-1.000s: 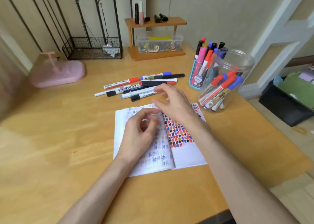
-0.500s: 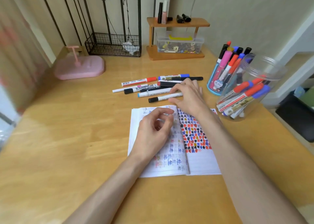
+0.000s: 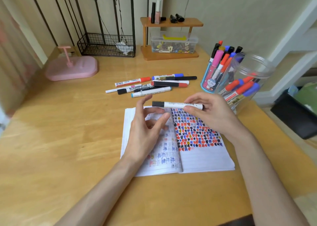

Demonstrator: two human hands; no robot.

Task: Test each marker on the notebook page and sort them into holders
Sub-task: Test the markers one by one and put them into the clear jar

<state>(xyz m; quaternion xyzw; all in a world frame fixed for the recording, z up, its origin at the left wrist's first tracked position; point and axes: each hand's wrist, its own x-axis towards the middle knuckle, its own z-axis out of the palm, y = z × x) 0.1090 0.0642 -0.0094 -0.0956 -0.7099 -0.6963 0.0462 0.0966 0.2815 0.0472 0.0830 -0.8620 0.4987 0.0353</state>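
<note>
Black-capped marker [image 3: 173, 104] is pinched by the right hand [image 3: 211, 113], cap exposed beyond the grip, likely for uncapping. The left hand [image 3: 145, 131] is held slack, empty.

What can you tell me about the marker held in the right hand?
The marker has a white barrel, plastic by its look, with print too blurred to read, a black cap on its left end and a black butt. It lies level, crosswise, above the top edge of the open notebook. The right hand pinches it near the butt; the left hand, fingers spread, is close to the cap, not clearly touching it.
</note>
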